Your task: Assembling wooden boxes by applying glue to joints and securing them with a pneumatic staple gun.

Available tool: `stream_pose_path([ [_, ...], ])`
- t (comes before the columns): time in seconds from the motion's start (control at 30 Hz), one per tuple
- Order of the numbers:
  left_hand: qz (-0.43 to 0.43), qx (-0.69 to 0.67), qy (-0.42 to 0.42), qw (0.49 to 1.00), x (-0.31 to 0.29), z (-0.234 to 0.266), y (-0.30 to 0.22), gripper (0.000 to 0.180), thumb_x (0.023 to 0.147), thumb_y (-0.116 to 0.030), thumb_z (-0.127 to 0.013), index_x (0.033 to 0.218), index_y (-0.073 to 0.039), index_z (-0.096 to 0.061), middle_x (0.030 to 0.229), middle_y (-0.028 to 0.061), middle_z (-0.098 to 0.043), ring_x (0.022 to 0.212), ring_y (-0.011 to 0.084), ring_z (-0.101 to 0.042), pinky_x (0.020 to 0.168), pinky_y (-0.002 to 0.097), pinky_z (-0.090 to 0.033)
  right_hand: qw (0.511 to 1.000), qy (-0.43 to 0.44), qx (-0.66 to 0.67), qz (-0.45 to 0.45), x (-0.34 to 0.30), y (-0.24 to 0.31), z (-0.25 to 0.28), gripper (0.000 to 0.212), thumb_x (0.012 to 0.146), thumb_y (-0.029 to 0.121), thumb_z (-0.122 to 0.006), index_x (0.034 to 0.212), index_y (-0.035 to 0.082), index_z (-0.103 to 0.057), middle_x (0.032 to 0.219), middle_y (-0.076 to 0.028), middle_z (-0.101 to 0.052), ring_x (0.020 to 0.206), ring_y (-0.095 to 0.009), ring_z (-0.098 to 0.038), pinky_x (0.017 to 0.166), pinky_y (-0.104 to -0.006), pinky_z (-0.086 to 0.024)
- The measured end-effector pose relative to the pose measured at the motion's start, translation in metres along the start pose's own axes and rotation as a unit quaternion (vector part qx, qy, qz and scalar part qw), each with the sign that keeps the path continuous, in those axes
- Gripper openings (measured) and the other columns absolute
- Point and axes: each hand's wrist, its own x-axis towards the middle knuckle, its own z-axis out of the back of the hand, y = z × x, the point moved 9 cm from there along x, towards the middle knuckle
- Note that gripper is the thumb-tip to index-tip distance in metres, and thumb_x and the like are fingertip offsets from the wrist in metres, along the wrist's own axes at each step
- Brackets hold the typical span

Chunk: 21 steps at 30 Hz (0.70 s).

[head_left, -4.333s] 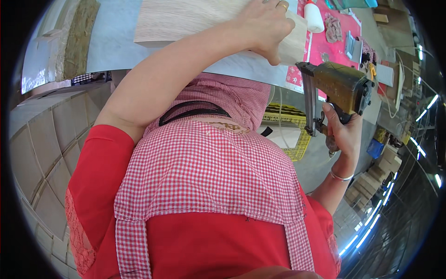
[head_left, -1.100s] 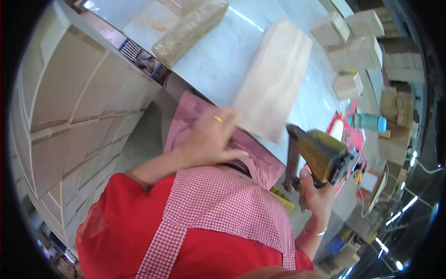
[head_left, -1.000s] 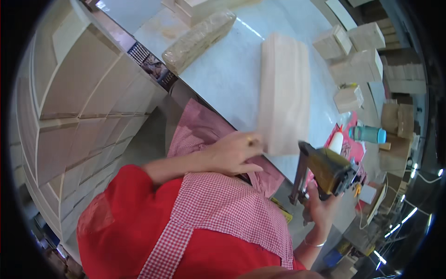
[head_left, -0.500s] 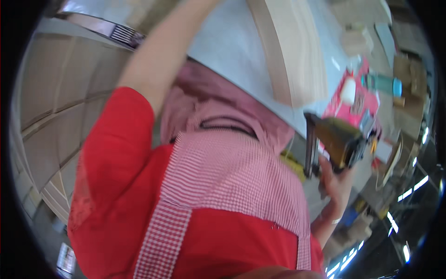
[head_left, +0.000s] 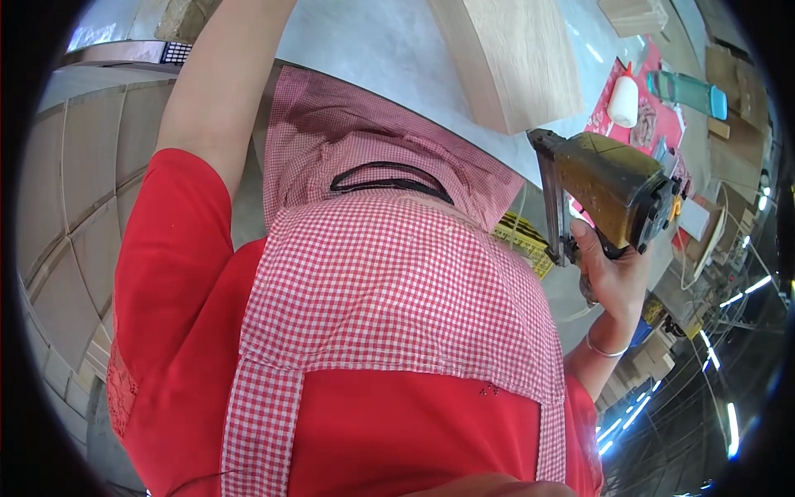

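Note:
My right hand [head_left: 617, 277] is wrapped round the handle of a nail gun [head_left: 609, 182] with a worn amber-brown body and black parts. The tool hangs off the table's near edge, its nose close to the near end of a long pale wooden piece [head_left: 522, 70]. That piece lies on the light blue-grey tabletop [head_left: 364, 74] and runs out past the top of the picture. My left forearm [head_left: 228, 91] reaches forward over the table's left side. The left hand itself lies beyond the upper edge, so its fingers are hidden.
At the right of the table, a white squeeze bottle [head_left: 623, 103] with a red tip lies on pink printed material [head_left: 667, 124], beside a teal bottle [head_left: 687, 93]. Another wooden block [head_left: 633, 15] is farther back. Below stands a yellow crate [head_left: 526, 240]. Large stacked panels [head_left: 91, 199] fill the left.
The nail gun and right hand appear slightly higher in the picture. My left forearm has shifted left, its hand still out of sight. The wooden piece sits higher as the view has moved.

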Motion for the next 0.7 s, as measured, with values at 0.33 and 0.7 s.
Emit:
stream_pose_path([
  [0.33,-0.032,0.021,-0.028,0.999,-0.006,0.002,-0.009,0.029,0.084,-0.021,-0.066,0.101,0.002,-0.071,0.095,0.0148,-0.072,0.090,0.0231,-0.067,0.084,0.0342,-0.051,0.997,-0.047,0.049,-0.041,0.005,-0.010,0.017,0.031,0.086,0.023,-0.079,0.107,0.003,-0.067,0.065,0.003,-0.059,0.046,-0.004,-0.047,0.041,-0.0212,-0.034],
  [0.7,-0.032,0.042,-0.042,0.998,-0.015,0.002,-0.016,0.033,0.085,-0.022,-0.066,0.106,0.002,-0.071,0.100,0.0167,-0.072,0.094,0.0252,-0.068,0.086,0.0345,-0.051,0.999,-0.037,0.034,-0.022,0.017,-0.008,0.016,0.029,0.085,0.023,-0.080,0.102,0.003,-0.068,0.062,0.003,-0.057,0.045,-0.004,-0.046,0.041,-0.0215,-0.033],
])
